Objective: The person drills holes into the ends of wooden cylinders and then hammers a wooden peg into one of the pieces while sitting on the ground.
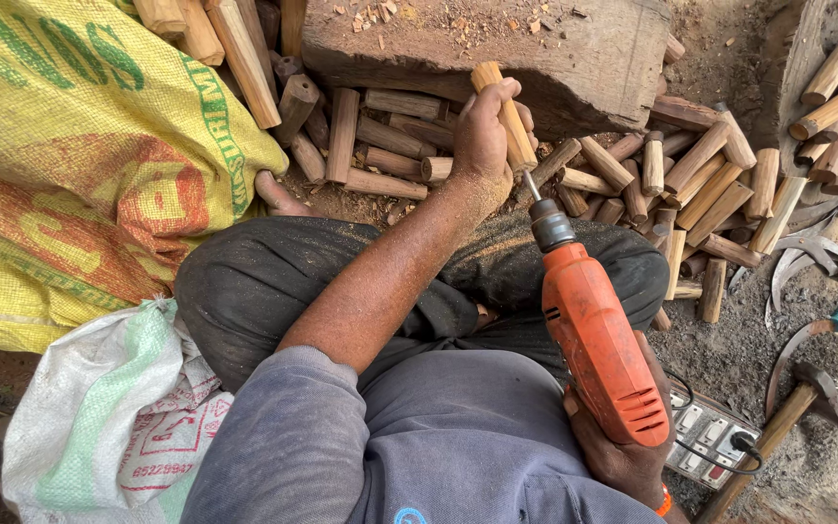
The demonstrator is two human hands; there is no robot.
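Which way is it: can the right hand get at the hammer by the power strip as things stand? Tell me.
Probably not freely: the right hand is gripping the orange drill. The hammer lies close beside it, uncovered.

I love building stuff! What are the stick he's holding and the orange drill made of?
The stick looks like bare, unfinished wood: pale tan, visible grain. The orange drill seems to have a smooth plastic body, with a grey metal-looking chuck and bit at its tip.

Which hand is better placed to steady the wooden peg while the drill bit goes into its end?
Left. The left hand already grips the short round wooden peg against the big wooden block, while the right hand is occupied holding the orange electric drill, its bit at the peg's lower end.
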